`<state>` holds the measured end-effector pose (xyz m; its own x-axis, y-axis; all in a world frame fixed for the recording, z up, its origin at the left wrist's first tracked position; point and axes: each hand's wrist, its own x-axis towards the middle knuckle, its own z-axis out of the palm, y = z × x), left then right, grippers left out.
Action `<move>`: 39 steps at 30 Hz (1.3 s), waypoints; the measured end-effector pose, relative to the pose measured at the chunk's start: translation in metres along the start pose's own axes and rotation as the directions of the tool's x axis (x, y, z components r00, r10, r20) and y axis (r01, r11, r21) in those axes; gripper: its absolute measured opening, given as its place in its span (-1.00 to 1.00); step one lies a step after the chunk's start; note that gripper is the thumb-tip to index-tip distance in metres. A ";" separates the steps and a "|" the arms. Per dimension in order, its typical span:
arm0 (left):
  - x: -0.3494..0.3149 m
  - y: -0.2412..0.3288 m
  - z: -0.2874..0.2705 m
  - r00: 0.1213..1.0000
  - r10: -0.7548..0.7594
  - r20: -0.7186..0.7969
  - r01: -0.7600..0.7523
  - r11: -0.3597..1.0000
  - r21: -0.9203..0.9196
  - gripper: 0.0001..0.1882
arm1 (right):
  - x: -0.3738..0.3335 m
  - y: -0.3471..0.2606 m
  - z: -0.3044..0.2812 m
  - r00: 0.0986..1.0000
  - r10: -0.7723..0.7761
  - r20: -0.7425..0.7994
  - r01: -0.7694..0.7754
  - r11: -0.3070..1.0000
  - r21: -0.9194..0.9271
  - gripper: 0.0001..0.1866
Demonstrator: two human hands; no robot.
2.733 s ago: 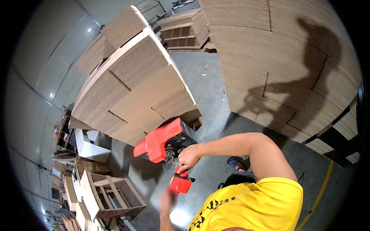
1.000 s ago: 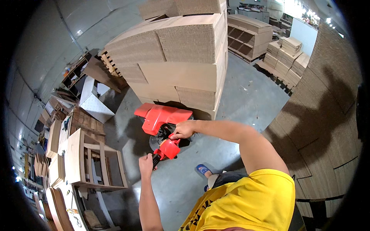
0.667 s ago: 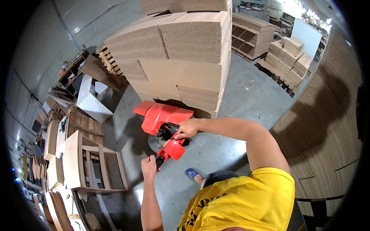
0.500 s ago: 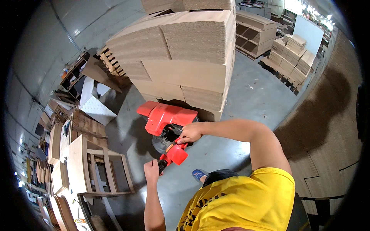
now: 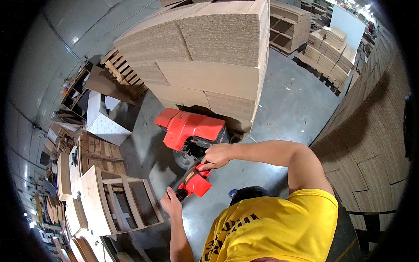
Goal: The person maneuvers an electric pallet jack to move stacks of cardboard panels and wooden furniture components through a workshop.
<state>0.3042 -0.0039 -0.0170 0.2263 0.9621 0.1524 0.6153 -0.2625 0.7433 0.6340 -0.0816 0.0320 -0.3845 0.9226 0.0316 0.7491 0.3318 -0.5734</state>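
Left hand (image 5: pixel 171 201) clasping handle (image 5: pixel 200 186), black end; right hand (image 5: pixel 217 156) clasping its red end. Beyond the grips: truck (image 5: pixel 187 126), then stack (image 5: pixel 207 81).

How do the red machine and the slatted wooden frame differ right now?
The red machine is red and black; the slatted wooden frame is pale wood. The machine has rounded surfaces; the frame has straight slats with open gaps. The left hand and right hand are on the machine's handle; neither touches the frame.
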 end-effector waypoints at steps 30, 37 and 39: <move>0.197 0.021 -0.011 0.901 0.093 0.423 -0.145 0.985 0.093 -0.55 | 0.127 0.071 -0.029 0.978 0.098 -0.186 -0.114 0.990 -0.078 -0.41; 0.243 0.013 -0.018 0.899 0.194 0.394 -0.235 0.970 0.059 -0.57 | 0.162 0.083 -0.031 0.965 0.154 -0.213 -0.172 0.983 -0.067 -0.36; 0.258 0.008 -0.017 0.887 0.236 0.396 -0.288 0.955 0.076 -0.59 | 0.171 0.084 -0.033 0.958 0.216 -0.190 -0.234 0.969 -0.082 -0.34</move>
<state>0.3547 0.2433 0.0396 0.6452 0.7622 0.0529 0.5798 -0.5335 0.6159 0.6494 0.1105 0.0160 -0.1044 0.9926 0.0620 0.8599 0.1214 -0.4959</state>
